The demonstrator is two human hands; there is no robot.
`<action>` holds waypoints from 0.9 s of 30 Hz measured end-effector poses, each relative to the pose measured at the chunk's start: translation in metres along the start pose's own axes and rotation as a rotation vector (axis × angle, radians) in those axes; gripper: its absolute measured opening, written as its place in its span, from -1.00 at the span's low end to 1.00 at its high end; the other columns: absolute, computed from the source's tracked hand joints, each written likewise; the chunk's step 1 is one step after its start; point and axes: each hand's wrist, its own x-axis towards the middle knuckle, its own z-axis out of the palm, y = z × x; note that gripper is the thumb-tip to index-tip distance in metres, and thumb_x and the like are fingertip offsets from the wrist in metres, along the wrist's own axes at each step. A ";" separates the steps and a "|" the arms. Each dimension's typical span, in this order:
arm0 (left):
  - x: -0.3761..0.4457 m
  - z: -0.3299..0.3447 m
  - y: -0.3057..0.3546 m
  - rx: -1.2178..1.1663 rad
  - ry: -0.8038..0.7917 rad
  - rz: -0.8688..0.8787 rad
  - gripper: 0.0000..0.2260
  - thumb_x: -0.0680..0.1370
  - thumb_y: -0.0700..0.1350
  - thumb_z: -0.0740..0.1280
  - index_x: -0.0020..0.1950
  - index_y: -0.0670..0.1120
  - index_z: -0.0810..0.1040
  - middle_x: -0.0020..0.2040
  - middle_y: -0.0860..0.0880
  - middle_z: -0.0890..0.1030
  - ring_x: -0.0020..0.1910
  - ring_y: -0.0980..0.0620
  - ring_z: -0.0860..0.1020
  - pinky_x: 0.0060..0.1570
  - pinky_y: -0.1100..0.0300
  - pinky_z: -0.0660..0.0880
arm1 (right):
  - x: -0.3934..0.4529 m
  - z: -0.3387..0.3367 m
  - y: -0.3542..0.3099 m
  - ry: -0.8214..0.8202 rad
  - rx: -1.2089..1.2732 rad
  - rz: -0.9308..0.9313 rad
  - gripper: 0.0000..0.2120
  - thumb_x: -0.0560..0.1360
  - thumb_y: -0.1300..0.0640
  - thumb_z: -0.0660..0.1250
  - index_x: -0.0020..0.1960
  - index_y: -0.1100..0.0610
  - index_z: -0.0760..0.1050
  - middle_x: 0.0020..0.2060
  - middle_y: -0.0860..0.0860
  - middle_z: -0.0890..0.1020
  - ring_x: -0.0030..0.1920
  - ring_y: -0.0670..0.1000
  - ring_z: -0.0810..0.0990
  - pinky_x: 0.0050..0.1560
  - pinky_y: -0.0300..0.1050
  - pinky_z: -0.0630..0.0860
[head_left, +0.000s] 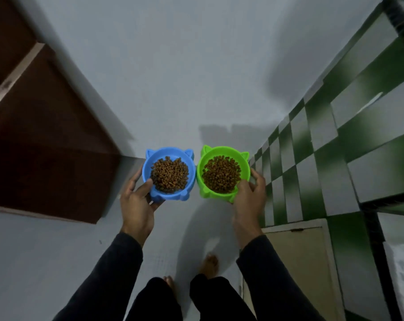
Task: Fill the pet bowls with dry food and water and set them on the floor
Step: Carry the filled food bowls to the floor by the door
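Observation:
I hold two cat-eared plastic bowls side by side in front of me, above the pale floor [173, 89]. The blue bowl [150, 193] is on the left and heaped with brown dry food [169, 173]. My left hand [138, 202] grips its near left rim, thumb inside the edge. The green bowl [204, 188] on the right also carries a mound of dry food [220, 176]. My right hand [249, 198] grips its near right rim. Both bowls are level and almost touching. No water is visible in either bowl.
A dark brown wooden door [48, 147] stands on the left. On the right runs a green and white checkered tiled counter face [323, 158] with a beige cabinet door [305, 262] below. My bare feet [209, 265] and dark trousers show at the bottom.

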 end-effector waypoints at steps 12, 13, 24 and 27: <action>0.113 0.015 -0.095 0.058 0.011 -0.079 -0.63 0.63 -0.26 0.32 0.37 0.10 0.55 0.04 -0.04 0.73 0.01 -0.11 0.66 -0.06 0.00 0.54 | 0.107 0.024 0.095 0.060 -0.039 0.063 -0.55 0.52 0.35 0.24 0.32 -0.03 0.51 0.13 0.01 0.63 0.06 -0.03 0.63 -0.17 -0.19 0.56; 0.124 0.015 -0.107 0.056 0.011 -0.084 -0.62 0.63 -0.26 0.31 0.38 0.09 0.54 0.02 -0.03 0.73 0.00 -0.11 0.66 -0.09 0.01 0.54 | 0.117 0.025 0.108 0.069 -0.034 0.074 -0.55 0.52 0.35 0.23 0.31 -0.02 0.52 0.09 -0.01 0.63 0.03 -0.05 0.63 -0.18 -0.19 0.55; 0.257 -0.020 -0.271 0.091 0.003 -0.135 -0.59 0.64 -0.27 0.30 0.45 0.06 0.52 -0.03 0.03 0.74 0.04 -0.16 0.60 -0.03 -0.05 0.48 | 0.224 0.043 0.283 0.077 -0.105 0.146 -0.58 0.53 0.33 0.24 0.25 -0.08 0.52 0.03 -0.10 0.62 -0.01 -0.10 0.62 -0.14 -0.14 0.57; 0.292 -0.035 -0.315 0.100 -0.015 -0.133 -0.59 0.65 -0.27 0.29 0.46 0.06 0.51 0.00 0.03 0.75 0.03 -0.12 0.65 -0.05 -0.03 0.52 | 0.253 0.053 0.336 0.084 -0.110 0.152 -0.59 0.53 0.34 0.23 0.23 -0.08 0.51 -0.02 -0.12 0.61 -0.04 -0.09 0.62 -0.14 -0.11 0.58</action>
